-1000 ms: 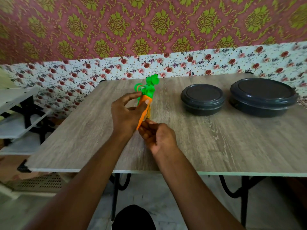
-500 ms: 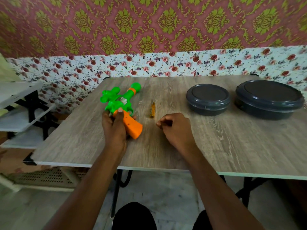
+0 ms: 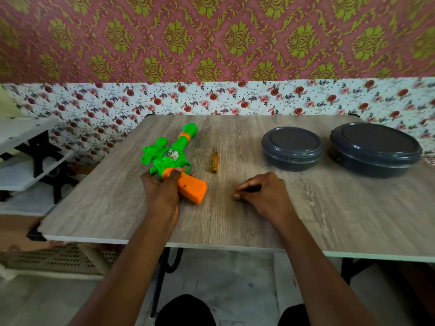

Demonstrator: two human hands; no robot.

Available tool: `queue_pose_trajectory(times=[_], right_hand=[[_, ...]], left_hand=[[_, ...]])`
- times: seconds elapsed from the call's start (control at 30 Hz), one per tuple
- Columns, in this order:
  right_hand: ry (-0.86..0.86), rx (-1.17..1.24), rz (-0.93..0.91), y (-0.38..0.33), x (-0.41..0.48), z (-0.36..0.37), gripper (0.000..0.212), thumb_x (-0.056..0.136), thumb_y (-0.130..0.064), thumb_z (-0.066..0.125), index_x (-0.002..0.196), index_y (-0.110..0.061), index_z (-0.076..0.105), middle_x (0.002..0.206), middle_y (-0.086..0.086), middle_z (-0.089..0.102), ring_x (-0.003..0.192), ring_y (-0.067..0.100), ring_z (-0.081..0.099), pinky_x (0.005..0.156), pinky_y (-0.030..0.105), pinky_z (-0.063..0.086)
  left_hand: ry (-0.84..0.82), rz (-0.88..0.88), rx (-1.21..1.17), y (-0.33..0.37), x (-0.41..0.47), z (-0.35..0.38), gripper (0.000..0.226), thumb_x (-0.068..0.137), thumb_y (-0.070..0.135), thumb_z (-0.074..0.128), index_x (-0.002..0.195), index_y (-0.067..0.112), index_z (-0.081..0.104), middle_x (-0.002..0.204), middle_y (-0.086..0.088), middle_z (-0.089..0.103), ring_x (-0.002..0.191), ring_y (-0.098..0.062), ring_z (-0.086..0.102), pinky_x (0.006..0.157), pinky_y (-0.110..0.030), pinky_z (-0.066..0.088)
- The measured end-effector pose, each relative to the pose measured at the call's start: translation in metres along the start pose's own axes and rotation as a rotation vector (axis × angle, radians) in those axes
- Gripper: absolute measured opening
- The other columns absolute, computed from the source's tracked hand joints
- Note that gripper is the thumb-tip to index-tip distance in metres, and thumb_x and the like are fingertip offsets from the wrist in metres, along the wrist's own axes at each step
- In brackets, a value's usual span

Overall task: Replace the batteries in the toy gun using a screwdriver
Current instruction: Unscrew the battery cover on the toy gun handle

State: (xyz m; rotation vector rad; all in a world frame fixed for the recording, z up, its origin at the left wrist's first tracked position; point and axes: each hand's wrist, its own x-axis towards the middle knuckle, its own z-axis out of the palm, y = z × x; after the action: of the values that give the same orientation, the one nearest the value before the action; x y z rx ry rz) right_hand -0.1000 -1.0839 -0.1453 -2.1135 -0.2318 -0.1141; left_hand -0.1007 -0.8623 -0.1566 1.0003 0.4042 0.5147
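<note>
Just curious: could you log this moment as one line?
left hand grips toy gun on table | right hand curled, on table | screwdriver lying beside gun, untouched

Lit by soft, even light, moderately bright, source not discernible. Shaded only faintly and diffusely under the left hand [image 3: 162, 196] and the right hand [image 3: 264, 195] on the table [image 3: 235, 227]. Touched by a mild sheen along the rims of the small dark container [image 3: 292, 148] and the large dark container [image 3: 374, 148], without harsh glare. Smeared by motion blur throughout, worst on the wallpaper [image 3: 211, 43] at the far top and toward the left and right edges. Bent by wide-angle distortion, with splayed table edges. Softened on the toy gun [image 3: 169, 158] and the small yellow screwdriver [image 3: 214, 162], fine detail lost. Dimmer on the floor [image 3: 235, 278] below the near table edge.
</note>
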Motion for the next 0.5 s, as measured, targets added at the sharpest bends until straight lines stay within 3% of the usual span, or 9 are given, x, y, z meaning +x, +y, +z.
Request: queue_pose_trajectory(times=[0.1,0.3,0.5], right_hand=[[0.008,0.000,0.001,0.0008,0.0008,0.0008,0.010,0.077,-0.020,0.089,0.085,-0.021,0.082,0.075,-0.016,0.073,0.075,-0.012,0.066,0.066,0.000,0.045],[0.036,0.007,0.026,0.0004,-0.0002,0.0004,0.002,0.085,-0.025,0.083,0.086,-0.024,0.082,0.073,-0.016,0.073,0.072,-0.011,0.067,0.066,0.005,0.046],[0.105,0.059,-0.035,-0.0031,-0.0030,0.0012,0.003,0.088,-0.025,0.080,0.085,-0.026,0.080,0.072,-0.017,0.072,0.065,-0.007,0.066,0.069,0.016,0.049]], left_hand=[[-0.015,-0.003,-0.004,0.0011,-0.0019,0.0000,0.041,0.092,-0.009,0.065,0.106,0.023,0.043,0.124,-0.023,0.064,0.110,-0.046,0.068,0.089,-0.067,0.056],[-0.004,-0.035,-0.035,0.0016,0.0002,-0.0018,0.043,0.091,-0.009,0.066,0.106,0.024,0.043,0.129,-0.023,0.061,0.115,-0.049,0.066,0.090,-0.075,0.051],[-0.034,-0.012,-0.043,0.0019,-0.0013,-0.0012,0.044,0.091,-0.012,0.064,0.123,0.008,0.043,0.126,-0.028,0.064,0.110,-0.048,0.068,0.088,-0.069,0.056]])
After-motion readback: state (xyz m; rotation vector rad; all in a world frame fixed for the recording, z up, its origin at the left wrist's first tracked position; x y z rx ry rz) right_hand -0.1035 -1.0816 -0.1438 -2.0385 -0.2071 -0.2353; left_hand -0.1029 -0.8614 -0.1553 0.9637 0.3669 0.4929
